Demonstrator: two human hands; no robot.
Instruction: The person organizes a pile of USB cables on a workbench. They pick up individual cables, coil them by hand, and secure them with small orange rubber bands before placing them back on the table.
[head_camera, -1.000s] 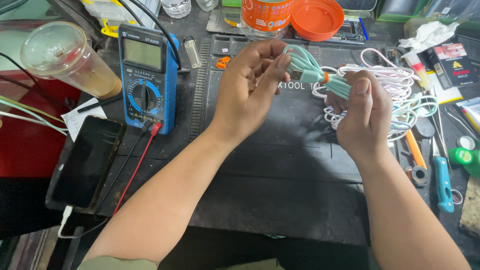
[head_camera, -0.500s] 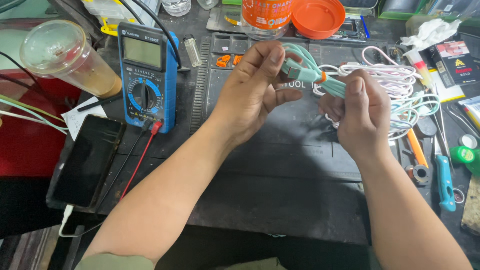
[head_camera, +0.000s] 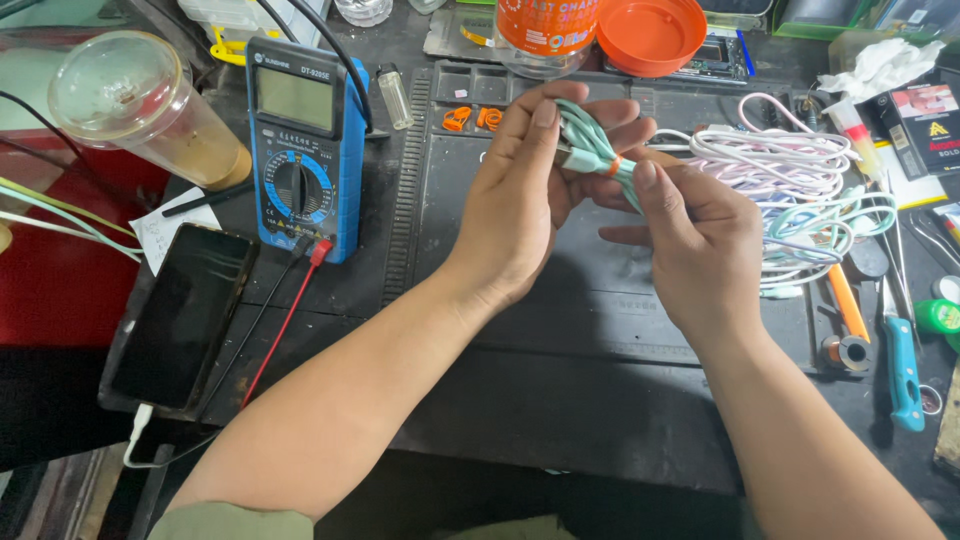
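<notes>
Both my hands hold a coiled mint-green cable bundle (head_camera: 592, 152) with a small orange band, above a dark work mat (head_camera: 560, 330). My left hand (head_camera: 530, 190) grips the bundle's left end, thumb on top and fingers curled behind. From the right, my right hand (head_camera: 700, 240) pinches the bundle next to the orange band between thumb and fingers. The cable's plug ends are hidden inside my hands.
A pile of white, pink and green cables (head_camera: 800, 190) lies to the right. A blue multimeter (head_camera: 305, 140) with red and black leads and a dark phone (head_camera: 185, 310) sit left. An iced drink cup (head_camera: 150, 110), orange lid (head_camera: 650, 35) and hand tools (head_camera: 900, 350) surround the mat.
My right hand has moved left and down a little, closing in on my left hand. The green bundle now sits tighter between both hands.
</notes>
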